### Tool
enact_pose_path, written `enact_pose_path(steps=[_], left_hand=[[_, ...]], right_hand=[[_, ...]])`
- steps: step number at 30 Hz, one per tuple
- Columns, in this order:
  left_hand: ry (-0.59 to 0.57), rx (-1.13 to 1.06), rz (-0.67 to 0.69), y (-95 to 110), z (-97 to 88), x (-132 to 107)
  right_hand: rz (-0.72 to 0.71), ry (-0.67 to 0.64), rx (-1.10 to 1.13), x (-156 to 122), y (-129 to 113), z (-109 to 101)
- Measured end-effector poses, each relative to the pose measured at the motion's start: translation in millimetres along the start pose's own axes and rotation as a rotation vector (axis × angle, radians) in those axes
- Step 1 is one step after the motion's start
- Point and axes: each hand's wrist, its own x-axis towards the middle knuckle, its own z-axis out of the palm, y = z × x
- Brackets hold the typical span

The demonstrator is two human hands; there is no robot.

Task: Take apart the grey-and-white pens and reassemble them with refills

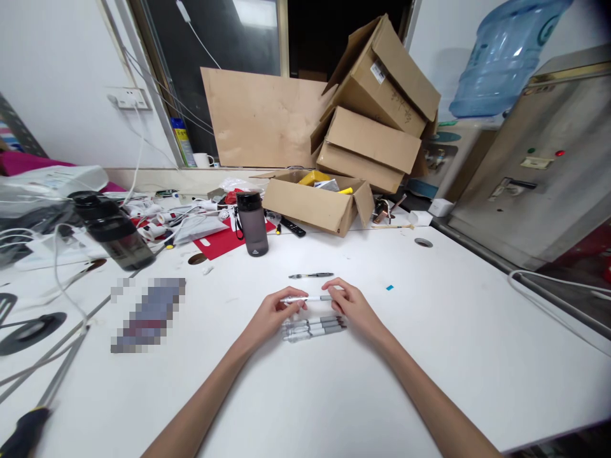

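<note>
Between my two hands a white pen with a grey grip (316,298) is held level above the white table (458,356). My left hand (279,312) pinches its left end between thumb and fingers. At the other end, the fingers of my right hand (347,302) are closed around the grey grip. Just below, several similar white and grey pens (312,329) lie side by side in what looks like a clear sleeve. A dark, slim pen (311,275) lies alone a little beyond my hands.
A grey bottle (252,226) stands behind, near a red folder (219,243) and an open cardboard box (305,203). Cables and another dark bottle (114,232) crowd the left. A small blue scrap (390,287) lies right of my hands. A blurred-out patch (150,315) lies left.
</note>
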Motion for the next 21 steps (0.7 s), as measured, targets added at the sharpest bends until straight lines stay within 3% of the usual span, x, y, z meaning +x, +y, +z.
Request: enact_pose_path(steps=[7,21], left_hand=[[0.028,0.014,-0.011,-1.6,-0.5,-0.5],[0.027,-0.015,-0.003,-1.5,1.4,0.1]], right_hand=[[-0.114,0.060,-0.066,1.8,-1.8,-1.9],[-0.029,0.046,-0.085,-0.7,1.5,-0.6]])
